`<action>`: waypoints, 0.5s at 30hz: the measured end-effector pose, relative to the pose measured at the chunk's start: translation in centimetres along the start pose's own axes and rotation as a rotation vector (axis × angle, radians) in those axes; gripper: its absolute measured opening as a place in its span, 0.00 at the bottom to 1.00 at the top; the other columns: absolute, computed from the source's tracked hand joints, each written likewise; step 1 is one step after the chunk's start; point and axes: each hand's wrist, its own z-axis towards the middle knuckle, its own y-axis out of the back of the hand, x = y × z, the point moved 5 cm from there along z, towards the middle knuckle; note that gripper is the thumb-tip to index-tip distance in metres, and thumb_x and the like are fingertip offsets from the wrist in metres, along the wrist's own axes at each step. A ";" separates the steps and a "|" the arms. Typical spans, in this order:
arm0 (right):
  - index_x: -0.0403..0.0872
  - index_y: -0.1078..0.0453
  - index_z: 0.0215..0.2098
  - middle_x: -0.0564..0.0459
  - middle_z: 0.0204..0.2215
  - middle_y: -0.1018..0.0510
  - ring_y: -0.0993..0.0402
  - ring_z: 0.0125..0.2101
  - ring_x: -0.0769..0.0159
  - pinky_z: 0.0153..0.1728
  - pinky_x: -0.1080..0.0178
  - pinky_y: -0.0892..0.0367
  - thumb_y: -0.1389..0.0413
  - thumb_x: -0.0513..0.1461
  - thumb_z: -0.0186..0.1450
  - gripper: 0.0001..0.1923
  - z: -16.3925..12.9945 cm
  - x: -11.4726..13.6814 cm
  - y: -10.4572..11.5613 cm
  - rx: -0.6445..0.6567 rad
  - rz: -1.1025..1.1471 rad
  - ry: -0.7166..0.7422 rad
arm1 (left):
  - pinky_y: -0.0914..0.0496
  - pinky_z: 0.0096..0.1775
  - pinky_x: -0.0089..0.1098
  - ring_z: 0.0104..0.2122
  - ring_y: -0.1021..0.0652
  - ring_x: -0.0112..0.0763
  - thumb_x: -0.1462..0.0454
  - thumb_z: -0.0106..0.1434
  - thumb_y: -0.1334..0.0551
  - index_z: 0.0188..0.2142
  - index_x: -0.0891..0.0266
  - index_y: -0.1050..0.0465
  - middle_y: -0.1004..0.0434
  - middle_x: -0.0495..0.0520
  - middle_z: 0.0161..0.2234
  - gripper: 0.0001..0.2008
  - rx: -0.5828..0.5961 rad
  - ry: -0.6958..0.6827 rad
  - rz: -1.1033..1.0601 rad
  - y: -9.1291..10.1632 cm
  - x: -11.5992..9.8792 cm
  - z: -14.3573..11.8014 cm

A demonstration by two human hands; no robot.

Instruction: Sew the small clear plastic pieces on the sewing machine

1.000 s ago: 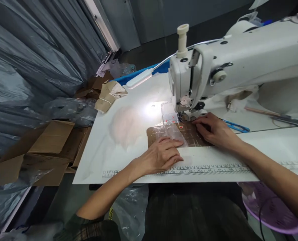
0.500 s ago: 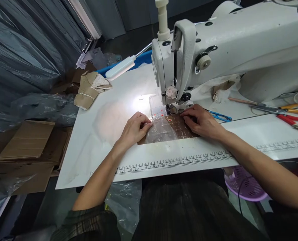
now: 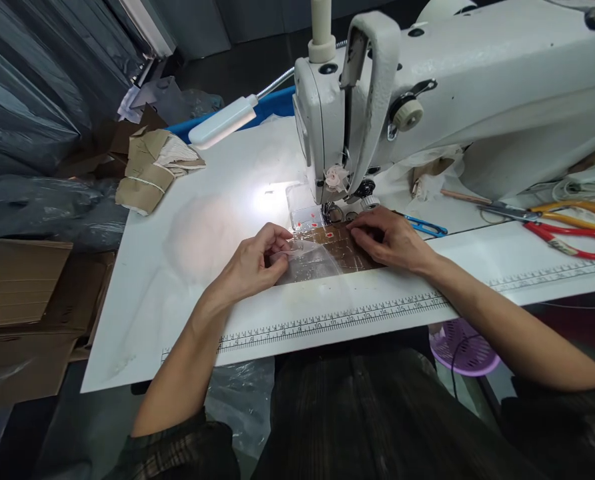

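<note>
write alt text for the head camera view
Two bare hands work a clear plastic sheet over brown material at a white sewing machine: left hand pinches the plastic, right hand presses flat. Scissors lie right.

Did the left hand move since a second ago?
Yes. The left hand left the printed ruler at the table's near edge and went toward the sewing machine; it now pinches the clear plastic.

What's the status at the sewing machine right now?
Left hand pinching clear plastic film. Right hand flat on brown piece by the presser foot. Blue snips alongside, apart.
</note>
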 end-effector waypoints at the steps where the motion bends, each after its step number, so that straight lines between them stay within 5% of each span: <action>1: 0.48 0.24 0.43 0.48 0.37 0.23 0.27 0.36 0.61 0.40 0.57 0.30 0.45 0.43 0.66 0.11 -0.1 0.5 -0.3 0.046 0.007 0.023 | 0.33 0.24 0.25 0.27 0.27 0.24 0.66 0.58 0.43 0.46 0.58 0.32 0.25 0.49 0.33 0.15 0.040 -0.008 0.016 0.1 -0.2 0.0; 5: 0.50 0.29 0.53 0.43 0.48 0.27 0.29 0.48 0.50 0.50 0.47 0.33 0.39 0.51 0.62 0.24 -0.6 2.2 -2.2 0.228 -0.068 0.129 | 0.33 0.27 0.27 0.28 0.27 0.27 0.67 0.53 0.44 0.51 0.56 0.31 0.29 0.46 0.28 0.25 0.222 -0.066 0.041 0.2 -0.8 -0.2; 8: 0.52 0.26 0.46 0.44 0.48 0.26 0.31 0.50 0.48 0.51 0.43 0.35 0.38 0.49 0.62 0.17 -0.7 2.6 -3.1 0.218 -0.132 0.139 | 0.31 0.32 0.30 0.27 0.28 0.28 0.62 0.54 0.40 0.53 0.56 0.30 0.30 0.46 0.26 0.25 0.314 -0.108 0.078 -0.4 -1.1 -0.3; 10: 0.52 0.25 0.40 0.46 0.46 0.25 0.30 0.49 0.50 0.49 0.44 0.35 0.40 0.45 0.64 0.09 -0.7 2.5 -3.5 0.189 -0.136 0.126 | 0.31 0.34 0.32 0.26 0.29 0.29 0.55 0.55 0.35 0.50 0.57 0.27 0.32 0.45 0.25 0.23 0.259 -0.099 0.187 -0.9 -1.0 -0.1; 15: 0.51 0.26 0.36 0.47 0.43 0.24 0.30 0.47 0.51 0.46 0.46 0.36 0.41 0.43 0.65 0.05 -0.9 2.5 -3.7 0.165 -0.123 0.132 | 0.33 0.41 0.37 0.34 0.27 0.35 0.39 0.49 0.31 0.45 0.57 0.25 0.28 0.51 0.33 0.32 -0.094 -0.132 0.448 -2.3 -0.8 0.4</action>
